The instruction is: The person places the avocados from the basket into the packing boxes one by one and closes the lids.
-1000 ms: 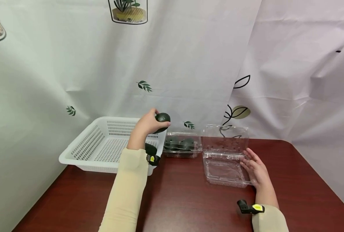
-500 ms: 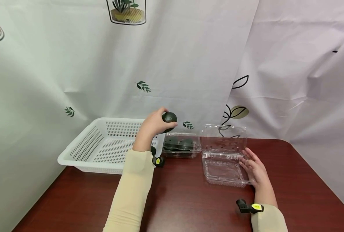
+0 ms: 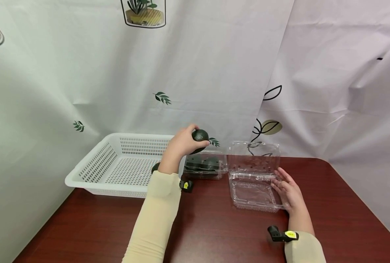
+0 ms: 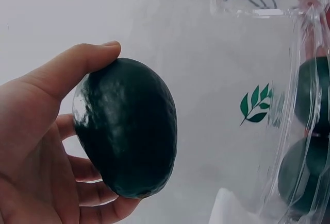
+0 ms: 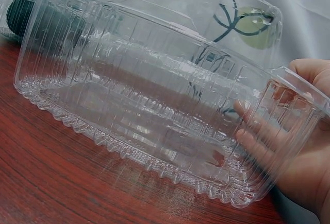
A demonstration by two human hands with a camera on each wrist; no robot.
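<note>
Head view: left hand (image 3: 183,141) holds one avocado (image 3: 200,135), dark green, raised off the table (image 3: 208,226). Thumb across the near side, fingers round the far side. Avocado sits in mid-air, to the right of the white basket (image 3: 70,180) and overlapping in sight the top of a clear box of fruit (image 3: 211,164). Well apart from the open clear box (image 3: 257,195). Dark rounded thing (image 3: 155,167) shows left of the left wrist, in line with the basket, mostly hidden by the arm. Right hand (image 3: 291,191) at the right end of the open clear box, fingers loosely extended, slightly apart. Lid (image 3: 255,157) of that box stands up at the back. Pale sleeves on both arms, small black camera at each wrist. Pale cloth with leaf prints behind.

Left wrist view: avocado fills the middle, oval, glossy, finely bumpy. Thumb on its upper end, fingers curled behind and under; firm grip. Box of fruit at the right edge, dark green rounds behind clear plastic.

Right wrist view: open clear box on red-brown wood, ribbed walls, scalloped foot. Right hand touches its end; fingertips seen through plastic. Cannot tell which lie inside the wall. Dark green fruit at upper left, beyond the box.
</note>
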